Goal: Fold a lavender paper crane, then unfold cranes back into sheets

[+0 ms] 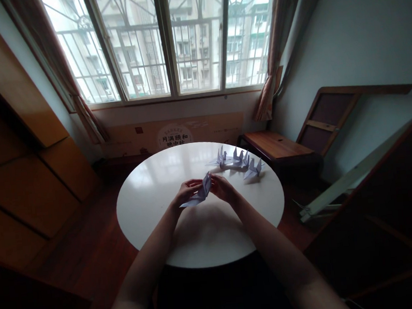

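Over the middle of a round white table [161,217], both my hands grip a folded piece of pale lilac paper [199,195]. My left hand [186,191] pinches its left side. My right hand [222,187] pinches its right side, near an upright pointed flap. The paper is held just above the tabletop. Three finished paper cranes [239,162] of the same pale colour stand in a row on the table's far right part.
A low wooden bench [276,146] stands right of the table, with a framed board [328,116] leaning on the wall behind it. A long white plank [357,174] slants at the right. Wooden cabinets [20,158] line the left. A barred window [165,37] with curtains faces me.
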`<control>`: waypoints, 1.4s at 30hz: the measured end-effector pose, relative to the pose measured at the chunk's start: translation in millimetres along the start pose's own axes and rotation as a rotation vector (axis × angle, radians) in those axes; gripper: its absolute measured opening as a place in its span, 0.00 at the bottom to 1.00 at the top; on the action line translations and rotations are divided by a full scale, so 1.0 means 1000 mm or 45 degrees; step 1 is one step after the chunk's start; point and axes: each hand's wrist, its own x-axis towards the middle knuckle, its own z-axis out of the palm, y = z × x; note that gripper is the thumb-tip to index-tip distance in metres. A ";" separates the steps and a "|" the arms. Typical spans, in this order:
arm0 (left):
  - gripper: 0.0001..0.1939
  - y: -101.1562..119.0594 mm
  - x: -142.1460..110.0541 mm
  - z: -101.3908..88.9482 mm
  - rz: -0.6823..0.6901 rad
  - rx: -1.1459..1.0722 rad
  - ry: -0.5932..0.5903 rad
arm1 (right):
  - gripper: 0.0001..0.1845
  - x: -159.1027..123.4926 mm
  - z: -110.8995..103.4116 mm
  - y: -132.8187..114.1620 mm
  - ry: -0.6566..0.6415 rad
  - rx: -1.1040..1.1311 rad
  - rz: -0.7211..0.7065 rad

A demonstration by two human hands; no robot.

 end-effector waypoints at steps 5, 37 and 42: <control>0.25 0.000 -0.003 0.008 0.079 0.076 0.076 | 0.13 0.004 -0.002 0.003 0.188 0.004 -0.026; 0.24 -0.004 0.005 0.003 0.243 0.015 0.373 | 0.20 0.004 -0.003 0.002 0.250 -0.404 0.119; 0.22 -0.006 0.000 0.012 0.307 0.176 0.256 | 0.22 0.001 -0.005 0.009 -0.038 -0.383 0.149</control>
